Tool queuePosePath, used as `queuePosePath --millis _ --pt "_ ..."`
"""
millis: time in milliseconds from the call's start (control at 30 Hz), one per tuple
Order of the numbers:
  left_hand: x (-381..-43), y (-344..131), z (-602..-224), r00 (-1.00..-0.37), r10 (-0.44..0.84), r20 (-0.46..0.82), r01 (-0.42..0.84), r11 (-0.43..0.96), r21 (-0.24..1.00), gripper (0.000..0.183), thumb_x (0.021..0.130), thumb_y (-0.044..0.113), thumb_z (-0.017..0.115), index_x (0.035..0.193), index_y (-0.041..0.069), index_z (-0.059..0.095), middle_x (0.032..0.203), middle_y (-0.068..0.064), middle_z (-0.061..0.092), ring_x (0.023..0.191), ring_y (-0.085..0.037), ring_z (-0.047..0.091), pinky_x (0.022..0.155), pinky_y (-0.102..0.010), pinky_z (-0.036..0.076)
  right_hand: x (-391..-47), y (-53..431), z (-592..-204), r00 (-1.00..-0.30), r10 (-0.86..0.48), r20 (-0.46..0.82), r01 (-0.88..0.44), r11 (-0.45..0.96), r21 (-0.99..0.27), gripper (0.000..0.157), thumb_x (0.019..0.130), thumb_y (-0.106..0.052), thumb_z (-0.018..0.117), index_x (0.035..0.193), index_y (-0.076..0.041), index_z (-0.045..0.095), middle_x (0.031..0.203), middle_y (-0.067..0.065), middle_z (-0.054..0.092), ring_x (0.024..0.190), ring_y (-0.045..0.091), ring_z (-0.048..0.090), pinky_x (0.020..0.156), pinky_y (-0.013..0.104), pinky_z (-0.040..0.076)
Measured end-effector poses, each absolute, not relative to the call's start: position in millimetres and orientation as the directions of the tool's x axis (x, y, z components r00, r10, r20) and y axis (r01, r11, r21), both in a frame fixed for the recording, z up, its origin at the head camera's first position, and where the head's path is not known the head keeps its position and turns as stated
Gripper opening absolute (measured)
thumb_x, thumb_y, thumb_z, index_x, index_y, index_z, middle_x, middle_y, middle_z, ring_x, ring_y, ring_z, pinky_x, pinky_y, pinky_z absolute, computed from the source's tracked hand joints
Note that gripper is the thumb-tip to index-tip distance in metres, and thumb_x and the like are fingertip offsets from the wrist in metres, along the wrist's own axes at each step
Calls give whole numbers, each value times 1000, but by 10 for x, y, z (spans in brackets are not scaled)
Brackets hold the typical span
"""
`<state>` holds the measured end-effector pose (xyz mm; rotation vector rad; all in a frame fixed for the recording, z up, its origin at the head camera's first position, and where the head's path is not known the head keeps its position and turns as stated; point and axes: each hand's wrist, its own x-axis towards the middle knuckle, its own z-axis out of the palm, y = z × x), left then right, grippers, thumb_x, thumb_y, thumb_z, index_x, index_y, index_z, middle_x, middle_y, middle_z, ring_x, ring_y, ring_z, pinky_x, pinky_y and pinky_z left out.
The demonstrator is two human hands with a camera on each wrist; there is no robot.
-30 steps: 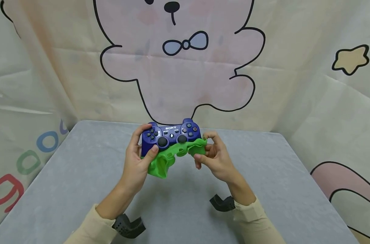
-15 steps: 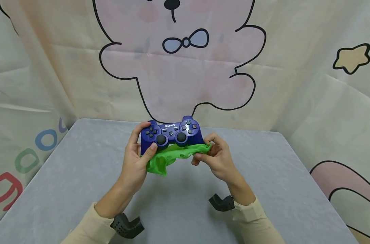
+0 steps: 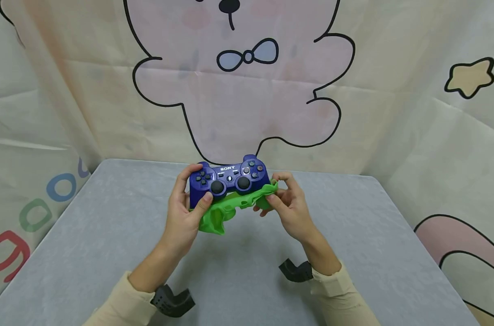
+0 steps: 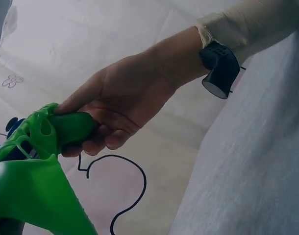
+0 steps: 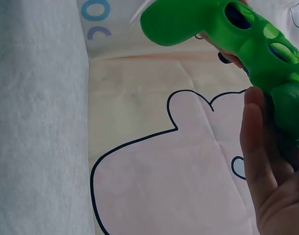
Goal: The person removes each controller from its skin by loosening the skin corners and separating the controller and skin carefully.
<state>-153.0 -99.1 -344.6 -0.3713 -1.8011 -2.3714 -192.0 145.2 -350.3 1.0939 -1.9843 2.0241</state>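
Observation:
My left hand (image 3: 179, 219) grips the left side of a blue Sony game controller (image 3: 230, 174), its thumb on the front near the left stick. A bright green silicone controller cover (image 3: 218, 217) hangs along the controller's lower side. At the cover's right end, my right hand (image 3: 289, 210) pinches the edge beside the controller's right grip. In the left wrist view, that right hand (image 4: 125, 93) holds one rounded grip of the cover (image 4: 32, 191). The right wrist view shows its fingers (image 5: 255, 127) under the cover (image 5: 213, 19), with bits of blue through the holes.
Both hands are above a table (image 3: 247, 280) with a grey cloth. A printed curtain (image 3: 247, 99) stands behind the table's far edge. Dark wrist mounts (image 3: 172, 302) stick out from both cuffs.
My right hand first drew the cover's right end down and outward, then raised it against the controller's right grip. My left hand and the controller stay nearly still.

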Motion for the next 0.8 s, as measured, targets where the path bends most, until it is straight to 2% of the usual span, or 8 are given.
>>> queuePosePath --millis 67,167,300,433,567,667,800 --pt "-1515 -973 -3440 -949 25 315 300 -241 923 58 100 -4 55 149 19 36 141 -19 50 104 -12 71 79 -28 62 -1923 1451 -3512 -731 -391 559 -552 -141 -822 13 106 -18 53 118 -17 48 97 -11 75 74 8 74 60 28 60" --pt "-1493 -961 -3433 -939 10 343 332 -228 915 58 99 -6 56 149 17 37 140 -21 50 103 -12 72 78 -28 62 -1912 1454 -3508 -739 -395 545 -543 -129 -830 11 105 -25 52 114 -19 53 94 -12 75 74 5 73 60 28 60" --pt "-1465 -973 -3412 -947 13 320 300 -310 902 56 100 -5 55 148 22 40 140 -18 51 104 -13 72 78 -28 62 -1894 1489 -3442 -734 -446 512 -510 -136 -849 10 105 -27 53 111 -19 55 95 -12 74 74 5 73 61 30 60" --pt "-1427 -998 -3383 -953 11 303 278 -366 888 54 101 -2 54 148 22 42 135 -15 55 103 -15 73 77 -28 62 -1879 1559 -3371 -684 -518 513 -496 -184 -848 5 105 -16 55 109 -15 57 98 -9 74 74 8 73 64 31 61" --pt "-1405 -1006 -3362 -964 -7 264 245 -392 886 53 102 0 55 149 19 42 131 -11 59 102 -16 74 76 -28 61 -1863 1625 -3334 -629 -589 507 -479 -221 -850 11 103 -6 56 110 -14 59 101 -7 73 80 9 74 68 33 63" --pt "-1411 -992 -3359 -977 -11 215 201 -410 890 53 102 2 55 150 21 42 132 -8 60 103 -15 73 77 -27 61 -1853 1670 -3311 -614 -628 477 -458 -209 -864 11 102 -5 58 110 -13 60 102 -6 73 86 9 74 73 32 63" --pt "-1426 -985 -3357 -982 1 187 170 -413 895 53 103 5 55 151 22 40 133 -7 59 105 -15 73 79 -26 60 -1820 1701 -3270 -629 -635 449 -459 -164 -873 7 101 -3 59 107 -2 58 101 -5 72 87 11 74 76 31 62"
